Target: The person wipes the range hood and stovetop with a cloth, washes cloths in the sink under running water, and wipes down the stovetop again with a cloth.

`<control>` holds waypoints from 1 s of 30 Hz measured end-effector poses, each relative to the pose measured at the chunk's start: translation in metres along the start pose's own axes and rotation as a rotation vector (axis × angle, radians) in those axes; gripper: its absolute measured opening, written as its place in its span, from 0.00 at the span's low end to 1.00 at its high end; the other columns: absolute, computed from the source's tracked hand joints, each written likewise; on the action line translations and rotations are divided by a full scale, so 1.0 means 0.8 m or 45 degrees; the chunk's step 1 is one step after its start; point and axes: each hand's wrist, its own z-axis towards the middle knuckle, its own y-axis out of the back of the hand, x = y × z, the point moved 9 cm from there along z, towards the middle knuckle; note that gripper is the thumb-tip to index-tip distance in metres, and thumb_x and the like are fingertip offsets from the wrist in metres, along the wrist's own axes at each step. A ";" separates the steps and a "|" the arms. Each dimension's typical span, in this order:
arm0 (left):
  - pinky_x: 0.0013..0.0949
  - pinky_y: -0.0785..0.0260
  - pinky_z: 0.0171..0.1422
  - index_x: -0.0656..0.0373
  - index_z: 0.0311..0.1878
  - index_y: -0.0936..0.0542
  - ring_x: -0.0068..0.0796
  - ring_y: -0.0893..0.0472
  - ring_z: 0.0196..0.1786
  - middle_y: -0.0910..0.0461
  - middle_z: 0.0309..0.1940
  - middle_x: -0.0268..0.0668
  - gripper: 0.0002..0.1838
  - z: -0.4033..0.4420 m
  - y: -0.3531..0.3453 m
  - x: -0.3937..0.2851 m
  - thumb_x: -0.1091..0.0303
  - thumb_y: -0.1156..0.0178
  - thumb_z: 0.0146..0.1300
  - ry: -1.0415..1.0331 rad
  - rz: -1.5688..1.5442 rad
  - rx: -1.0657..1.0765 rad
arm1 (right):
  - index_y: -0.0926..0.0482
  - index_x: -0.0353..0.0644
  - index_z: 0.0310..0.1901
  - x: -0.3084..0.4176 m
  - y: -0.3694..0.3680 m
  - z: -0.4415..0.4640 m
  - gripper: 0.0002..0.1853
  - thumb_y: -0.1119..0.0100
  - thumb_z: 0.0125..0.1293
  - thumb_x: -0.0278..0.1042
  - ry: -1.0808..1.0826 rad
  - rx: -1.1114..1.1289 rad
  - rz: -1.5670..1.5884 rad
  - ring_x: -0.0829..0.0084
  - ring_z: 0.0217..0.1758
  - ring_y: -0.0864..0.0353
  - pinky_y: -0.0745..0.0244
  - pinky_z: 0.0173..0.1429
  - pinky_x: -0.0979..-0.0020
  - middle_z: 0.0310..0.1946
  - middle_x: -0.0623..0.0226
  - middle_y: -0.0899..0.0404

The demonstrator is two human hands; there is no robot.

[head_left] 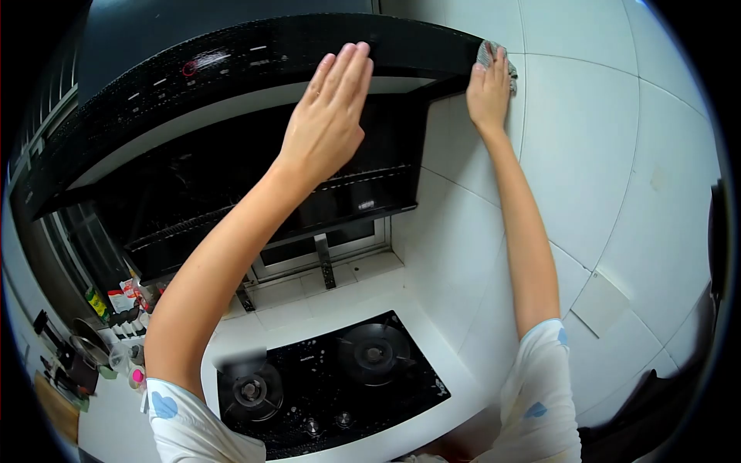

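A black range hood spans the upper part of the head view, with small lit marks on its front panel. My left hand is in front of that panel, fingers stretched out and holding nothing; whether it touches the hood I cannot tell. At the hood's right end, my right hand presses a grey cloth against the edge beside the tiled wall. Part of the cloth is hidden behind the fingers.
Below the hood sits a black gas stove with two burners on a white counter. Bottles and packets stand at the left, near a knife block. White wall tiles rise on the right.
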 end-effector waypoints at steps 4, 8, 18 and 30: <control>0.36 0.61 0.75 0.67 0.65 0.45 0.36 0.51 0.71 0.50 0.67 0.44 0.39 0.010 -0.019 -0.001 0.76 0.46 0.46 -0.035 0.251 -0.005 | 0.40 0.48 0.64 0.062 -0.010 0.002 0.24 0.65 0.67 0.43 0.065 -0.054 0.007 0.56 0.71 0.55 0.62 0.71 0.55 0.67 0.55 0.49; 0.36 0.61 0.75 0.65 0.66 0.45 0.34 0.51 0.71 0.50 0.68 0.41 0.41 0.008 -0.020 -0.001 0.79 0.46 0.43 -0.036 0.307 -0.040 | 0.38 0.47 0.63 0.143 -0.019 -0.002 0.23 0.64 0.67 0.43 0.286 -0.085 0.071 0.58 0.71 0.53 0.61 0.71 0.57 0.66 0.58 0.47; 0.34 0.58 0.74 0.64 0.64 0.42 0.31 0.49 0.71 0.50 0.68 0.38 0.39 -0.022 0.001 0.009 0.78 0.45 0.44 -0.049 0.306 0.048 | 0.40 0.47 0.64 0.017 -0.010 0.010 0.25 0.64 0.67 0.44 0.118 -0.090 -0.029 0.55 0.70 0.51 0.56 0.70 0.55 0.66 0.56 0.47; 0.41 0.58 0.74 0.58 0.50 0.25 0.32 0.43 0.67 0.37 0.60 0.38 0.22 -0.067 0.022 0.001 0.73 0.44 0.46 -0.370 0.235 0.076 | 0.36 0.51 0.62 0.177 -0.026 -0.011 0.23 0.61 0.66 0.43 0.183 -0.144 0.094 0.59 0.71 0.53 0.62 0.71 0.56 0.66 0.58 0.46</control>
